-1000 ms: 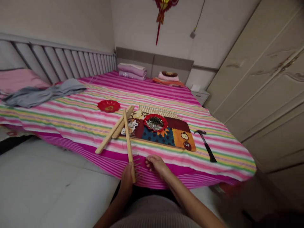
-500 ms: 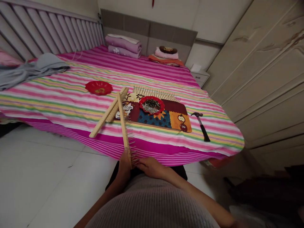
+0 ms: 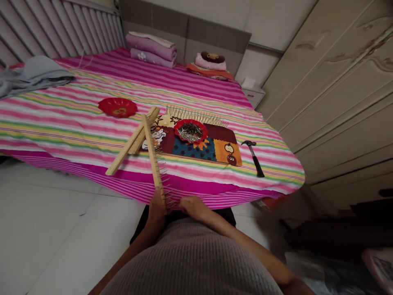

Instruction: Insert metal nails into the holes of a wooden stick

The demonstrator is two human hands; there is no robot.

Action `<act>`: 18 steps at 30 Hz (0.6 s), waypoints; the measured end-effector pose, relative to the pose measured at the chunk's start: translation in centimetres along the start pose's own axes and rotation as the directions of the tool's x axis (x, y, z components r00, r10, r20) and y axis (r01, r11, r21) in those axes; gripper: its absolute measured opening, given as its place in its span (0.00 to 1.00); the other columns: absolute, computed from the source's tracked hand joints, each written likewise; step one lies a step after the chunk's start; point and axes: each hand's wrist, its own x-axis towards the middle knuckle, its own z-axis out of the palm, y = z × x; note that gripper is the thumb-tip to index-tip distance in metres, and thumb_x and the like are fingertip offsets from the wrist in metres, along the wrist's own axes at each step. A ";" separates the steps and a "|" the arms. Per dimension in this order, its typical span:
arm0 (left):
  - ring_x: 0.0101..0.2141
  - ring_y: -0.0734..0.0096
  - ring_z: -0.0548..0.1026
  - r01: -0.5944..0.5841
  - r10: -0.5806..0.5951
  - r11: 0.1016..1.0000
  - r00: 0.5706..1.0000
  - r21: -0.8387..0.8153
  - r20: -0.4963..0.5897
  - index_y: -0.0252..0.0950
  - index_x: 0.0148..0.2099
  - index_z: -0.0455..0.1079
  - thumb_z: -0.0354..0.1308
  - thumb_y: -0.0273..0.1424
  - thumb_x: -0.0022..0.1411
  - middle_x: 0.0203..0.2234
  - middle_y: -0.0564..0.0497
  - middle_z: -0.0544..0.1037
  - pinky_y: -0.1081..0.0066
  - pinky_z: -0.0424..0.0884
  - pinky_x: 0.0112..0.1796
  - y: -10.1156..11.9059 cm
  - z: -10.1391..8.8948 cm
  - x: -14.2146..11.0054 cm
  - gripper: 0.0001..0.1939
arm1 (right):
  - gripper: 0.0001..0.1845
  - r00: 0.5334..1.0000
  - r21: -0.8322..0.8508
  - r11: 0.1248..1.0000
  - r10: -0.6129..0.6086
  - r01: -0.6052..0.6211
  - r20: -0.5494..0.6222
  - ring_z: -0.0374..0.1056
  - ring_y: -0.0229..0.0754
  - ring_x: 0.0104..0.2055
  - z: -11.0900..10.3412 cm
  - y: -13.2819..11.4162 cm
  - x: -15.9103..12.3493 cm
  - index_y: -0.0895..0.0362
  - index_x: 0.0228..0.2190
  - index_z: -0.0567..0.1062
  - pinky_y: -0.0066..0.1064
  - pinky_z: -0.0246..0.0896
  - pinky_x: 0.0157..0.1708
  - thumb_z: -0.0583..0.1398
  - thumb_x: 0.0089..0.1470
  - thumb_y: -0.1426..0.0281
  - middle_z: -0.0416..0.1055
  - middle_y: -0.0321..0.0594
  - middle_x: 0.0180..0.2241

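Nailed wooden strip [image 3: 152,153] near end grasped by left hand [image 3: 157,207] fingers, right hand [image 3: 193,206] fingers loosely curled just beside its nails, bed [image 3: 76,123] beyond.

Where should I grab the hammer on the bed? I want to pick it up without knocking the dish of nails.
Take the hammer by its dark handle near the bed's front edge, coming from that side. Its head points away toward the headboard, the handle lies flat and bare, and the red dish of nails sits well to its left.
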 end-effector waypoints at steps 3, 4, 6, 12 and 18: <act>0.16 0.75 0.69 0.059 -0.058 0.997 0.998 0.047 -0.019 0.35 0.35 0.65 0.47 0.50 0.59 0.19 0.53 0.71 0.76 0.63 0.15 0.5 0.0 -0.2 0.22 | 0.18 0.988 0.016 0.996 0.085 -0.084 -0.126 0.53 0.32 0.17 -1.9 1.4 0.7 0.56 0.19 0.64 0.23 0.48 0.19 0.43 0.55 0.74 0.56 0.29 0.15; 0.15 0.76 0.68 0.065 -0.065 0.998 0.998 0.019 -0.002 0.34 0.34 0.65 0.46 0.50 0.59 0.18 0.54 0.70 0.77 0.62 0.14 0.6 0.0 -0.2 0.22 | 0.18 0.982 0.010 0.994 0.105 -0.105 -0.158 0.53 0.32 0.17 -2.4 1.9 1.1 0.56 0.20 0.64 0.23 0.49 0.19 0.42 0.56 0.73 0.56 0.29 0.15; 0.13 0.79 0.64 0.064 -0.063 0.997 0.997 -0.046 0.035 0.34 0.33 0.64 0.47 0.49 0.58 0.16 0.56 0.67 0.78 0.59 0.13 0.7 0.2 -0.1 0.21 | 0.19 0.971 -0.024 0.991 0.125 -0.132 -0.204 0.56 0.33 0.19 -3.1 2.6 1.6 0.56 0.20 0.65 0.24 0.50 0.21 0.43 0.58 0.70 0.59 0.30 0.16; 0.15 0.77 0.67 0.076 -0.075 0.996 0.997 -0.045 0.020 0.35 0.33 0.64 0.47 0.47 0.59 0.17 0.55 0.69 0.76 0.65 0.15 0.4 0.8 0.1 0.20 | 0.16 0.965 -0.253 0.961 0.041 -0.109 -0.260 0.60 0.37 0.26 -3.1 3.2 -0.3 0.57 0.24 0.69 0.27 0.52 0.29 0.48 0.59 0.66 0.65 0.35 0.22; 0.14 0.77 0.65 0.034 -0.031 0.997 0.999 -0.069 0.043 0.36 0.31 0.62 0.48 0.47 0.58 0.16 0.56 0.67 0.76 0.61 0.14 0.7 1.2 0.0 0.19 | 0.10 0.989 -0.506 0.862 -0.057 -0.022 -0.140 0.59 0.44 0.40 -3.6 5.1 -5.0 0.57 0.33 0.72 0.35 0.51 0.42 0.57 0.46 0.77 0.67 0.43 0.36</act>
